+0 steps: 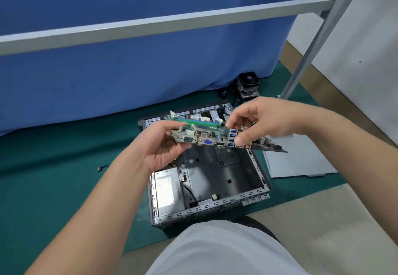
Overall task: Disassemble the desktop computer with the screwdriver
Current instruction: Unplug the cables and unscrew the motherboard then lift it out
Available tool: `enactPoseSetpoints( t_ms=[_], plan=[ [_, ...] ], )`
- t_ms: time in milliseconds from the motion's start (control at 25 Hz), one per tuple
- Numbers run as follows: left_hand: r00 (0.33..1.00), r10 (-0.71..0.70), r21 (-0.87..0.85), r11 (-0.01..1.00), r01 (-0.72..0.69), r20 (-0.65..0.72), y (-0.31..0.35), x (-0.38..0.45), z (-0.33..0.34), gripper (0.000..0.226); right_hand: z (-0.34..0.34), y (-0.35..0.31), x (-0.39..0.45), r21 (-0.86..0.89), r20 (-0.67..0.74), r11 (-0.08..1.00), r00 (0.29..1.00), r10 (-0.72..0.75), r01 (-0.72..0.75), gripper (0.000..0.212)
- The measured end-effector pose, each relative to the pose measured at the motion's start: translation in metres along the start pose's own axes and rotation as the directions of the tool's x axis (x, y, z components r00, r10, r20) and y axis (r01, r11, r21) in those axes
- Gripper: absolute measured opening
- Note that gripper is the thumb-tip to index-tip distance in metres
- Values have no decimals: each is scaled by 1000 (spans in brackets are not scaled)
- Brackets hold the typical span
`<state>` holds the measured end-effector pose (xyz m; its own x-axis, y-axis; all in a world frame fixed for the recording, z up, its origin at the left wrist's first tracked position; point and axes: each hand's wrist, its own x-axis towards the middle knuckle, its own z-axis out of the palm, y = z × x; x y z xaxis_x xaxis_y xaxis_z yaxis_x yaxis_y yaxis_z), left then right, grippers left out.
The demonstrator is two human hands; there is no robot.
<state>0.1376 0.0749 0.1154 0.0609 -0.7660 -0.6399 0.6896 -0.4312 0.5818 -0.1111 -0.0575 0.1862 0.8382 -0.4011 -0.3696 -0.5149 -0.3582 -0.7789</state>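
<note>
A person's left hand (160, 143) grips the left end of a motherboard (206, 138), fingers curled round its edge. The right hand (261, 121) pinches the board's right part, thumb pressed beside the blue USB ports. The board is held in the air, roughly level, its row of rear ports facing the camera, directly above the open computer case (215, 182). The case lies on a green mat (53, 180), its main bay bare metal, with a silver power supply (165, 190) in its near left corner. A flat grey side panel (301, 156) lies just right of the case. A cooler fan (247, 85) sits beyond the case, by a blue curtain (129, 70).
</note>
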Motion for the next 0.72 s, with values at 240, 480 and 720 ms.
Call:
enactPoseSetpoints(
  t_ms=[240,480,720],
  plan=[
    [998,63,185,981,-57,-26,21,25,34,12,-22,71,19,27,-463,981,867,183,-193,45],
    [998,55,269,962,-56,14,8,81,94,18,-29,177,29,450,-381,811,741,554,-375,74],
    [990,-130,399,906,143,-58,-30,178,170,18,-57,279,1,646,-314,632,606,731,-428,41]
  ],
)
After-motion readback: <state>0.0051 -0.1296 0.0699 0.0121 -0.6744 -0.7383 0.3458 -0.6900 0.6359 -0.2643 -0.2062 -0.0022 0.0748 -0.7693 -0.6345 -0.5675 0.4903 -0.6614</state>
